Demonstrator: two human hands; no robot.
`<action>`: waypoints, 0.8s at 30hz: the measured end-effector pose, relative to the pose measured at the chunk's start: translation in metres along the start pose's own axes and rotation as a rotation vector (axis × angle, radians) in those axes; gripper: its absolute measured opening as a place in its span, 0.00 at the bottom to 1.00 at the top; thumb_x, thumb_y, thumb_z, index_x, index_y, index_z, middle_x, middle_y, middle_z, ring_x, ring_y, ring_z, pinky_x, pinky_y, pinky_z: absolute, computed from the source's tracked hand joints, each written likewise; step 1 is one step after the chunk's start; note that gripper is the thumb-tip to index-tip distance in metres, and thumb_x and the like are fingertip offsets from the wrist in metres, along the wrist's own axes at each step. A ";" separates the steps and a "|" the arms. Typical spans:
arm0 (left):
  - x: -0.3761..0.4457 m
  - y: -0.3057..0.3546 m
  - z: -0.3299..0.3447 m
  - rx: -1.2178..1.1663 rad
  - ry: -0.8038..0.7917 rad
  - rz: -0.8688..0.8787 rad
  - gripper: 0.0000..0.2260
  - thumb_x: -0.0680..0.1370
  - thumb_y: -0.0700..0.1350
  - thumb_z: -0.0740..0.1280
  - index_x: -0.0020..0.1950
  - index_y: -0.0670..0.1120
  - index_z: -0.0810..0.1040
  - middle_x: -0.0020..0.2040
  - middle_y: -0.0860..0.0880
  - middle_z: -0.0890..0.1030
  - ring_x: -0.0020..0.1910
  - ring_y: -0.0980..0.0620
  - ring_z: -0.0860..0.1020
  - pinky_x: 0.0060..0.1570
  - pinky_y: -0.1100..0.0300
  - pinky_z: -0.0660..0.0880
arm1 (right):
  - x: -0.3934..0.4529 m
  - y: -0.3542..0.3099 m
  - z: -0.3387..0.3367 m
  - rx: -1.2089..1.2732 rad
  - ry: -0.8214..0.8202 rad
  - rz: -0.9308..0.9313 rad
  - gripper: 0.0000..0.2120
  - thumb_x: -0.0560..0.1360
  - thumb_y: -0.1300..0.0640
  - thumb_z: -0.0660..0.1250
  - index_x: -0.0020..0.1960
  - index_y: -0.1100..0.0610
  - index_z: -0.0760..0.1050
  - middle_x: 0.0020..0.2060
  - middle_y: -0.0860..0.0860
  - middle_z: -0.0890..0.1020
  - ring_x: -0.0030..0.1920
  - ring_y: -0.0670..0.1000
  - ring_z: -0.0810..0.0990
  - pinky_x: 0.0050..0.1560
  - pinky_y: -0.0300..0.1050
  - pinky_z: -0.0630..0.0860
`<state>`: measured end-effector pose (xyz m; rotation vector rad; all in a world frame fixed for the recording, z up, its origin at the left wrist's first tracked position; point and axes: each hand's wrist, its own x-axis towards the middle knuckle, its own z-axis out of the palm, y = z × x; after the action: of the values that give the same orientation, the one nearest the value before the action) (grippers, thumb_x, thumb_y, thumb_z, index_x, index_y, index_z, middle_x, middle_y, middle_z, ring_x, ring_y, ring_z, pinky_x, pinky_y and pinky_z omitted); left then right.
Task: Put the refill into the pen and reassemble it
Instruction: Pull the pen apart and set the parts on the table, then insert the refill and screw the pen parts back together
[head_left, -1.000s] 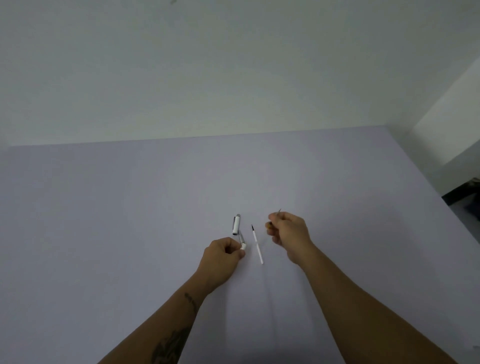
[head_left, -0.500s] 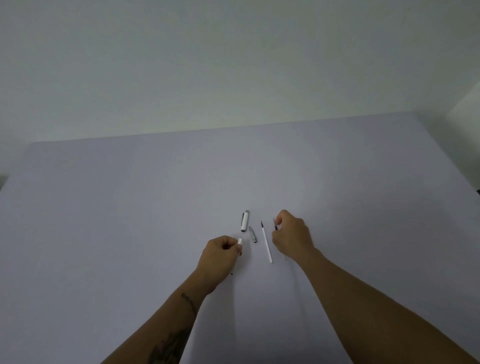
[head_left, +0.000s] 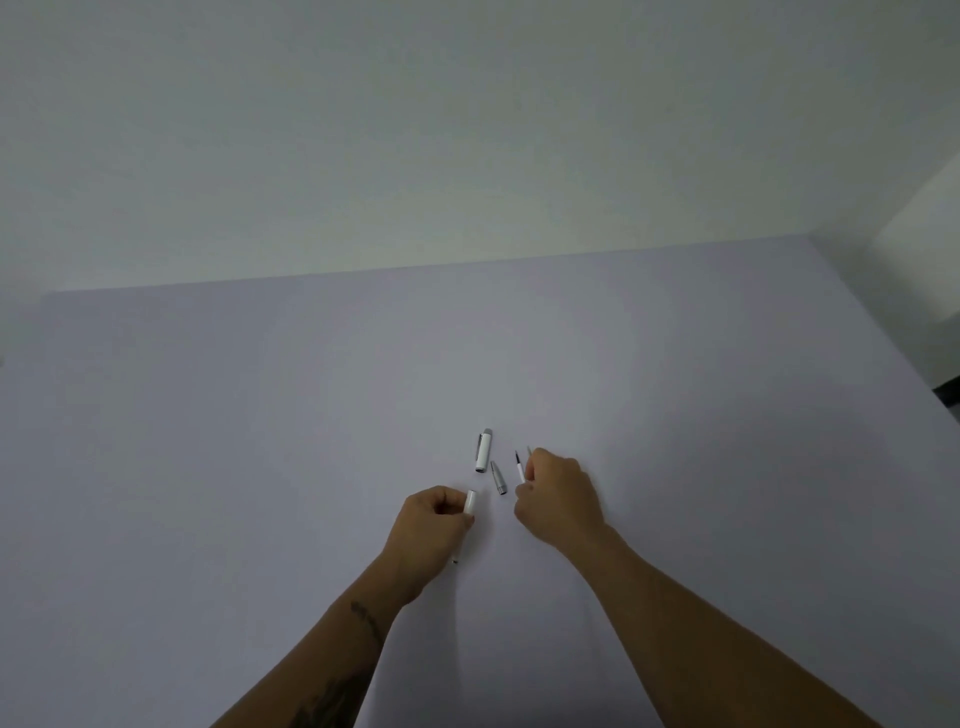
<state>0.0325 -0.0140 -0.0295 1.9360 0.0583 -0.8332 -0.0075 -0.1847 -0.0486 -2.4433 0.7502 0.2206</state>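
Note:
The pen lies in parts on the pale table. My left hand is closed around the white barrel, whose open end points up and away. The white cap with its clip lies just beyond. A small grey tip cone rests between my hands. My right hand pinches the thin white refill, its dark tip pointing away. A second thin pale piece sticks out above my right fingers; I cannot tell what it is.
A plain wall rises behind the table's far edge. The table's right edge runs down past a white corner, with a dark patch of floor beyond it.
My right hand has come down from the air onto the refill and closed on it. My left hand has drawn back from the grey tip cone, keeping the barrel.

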 end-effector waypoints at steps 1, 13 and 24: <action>-0.001 -0.001 -0.001 0.000 0.003 -0.004 0.05 0.76 0.38 0.67 0.43 0.46 0.81 0.39 0.48 0.79 0.38 0.51 0.75 0.36 0.60 0.73 | -0.002 -0.002 0.004 -0.019 -0.005 -0.014 0.06 0.71 0.58 0.65 0.47 0.55 0.70 0.45 0.54 0.79 0.45 0.59 0.79 0.38 0.44 0.69; -0.015 -0.009 -0.020 -0.006 0.023 -0.006 0.05 0.75 0.38 0.67 0.43 0.47 0.81 0.39 0.49 0.79 0.37 0.52 0.75 0.33 0.62 0.73 | -0.013 -0.023 0.013 -0.129 0.016 0.086 0.19 0.67 0.62 0.66 0.53 0.56 0.61 0.44 0.53 0.77 0.47 0.58 0.81 0.37 0.45 0.69; -0.023 -0.012 -0.025 -0.020 -0.010 0.029 0.08 0.74 0.36 0.67 0.39 0.47 0.81 0.37 0.49 0.79 0.34 0.53 0.75 0.31 0.64 0.73 | -0.026 -0.056 -0.019 0.670 0.058 0.064 0.06 0.70 0.59 0.65 0.37 0.58 0.79 0.31 0.53 0.84 0.35 0.54 0.84 0.34 0.47 0.77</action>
<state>0.0232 0.0188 -0.0183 1.9095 0.0322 -0.8200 0.0024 -0.1455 0.0016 -1.7975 0.7745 -0.0736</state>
